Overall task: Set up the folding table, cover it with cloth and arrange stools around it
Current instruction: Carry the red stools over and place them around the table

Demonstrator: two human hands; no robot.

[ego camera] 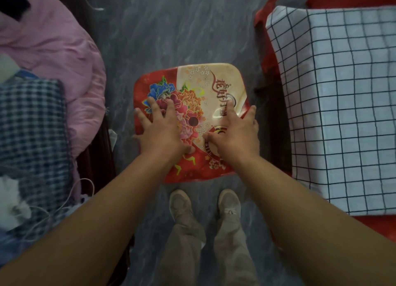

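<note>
The stool (214, 82) stands on the floor (171, 28) directly under the grip. The left hand (162, 129) and right hand (233, 131) both lie flat on its printed seat with fingers spread apart, pressing down and clamped on nothing. The cloth-covered worktop (262, 28) is just to the right of the right hand, and a bed (53, 49) lies to the left of the left hand.

With only flat palms on a glossy seat, a sideways push could let the hands skid, or turn the stool instead of moving it straight. If it goes right, its edge could catch the hanging cloth (332, 103) and drag it askew. The legs are hidden under the seat, so I cannot tell whether all of them sit squarely; a hard press might rock it. The person's shoes (182, 206) are close behind the grip, where the stool could strike them if it is pulled back.

The seat faces straight up. It is nearly square, perhaps slightly longer along the line running away from the person, and the column of printed writing follows that same line, beyond the right fingertips.
</note>
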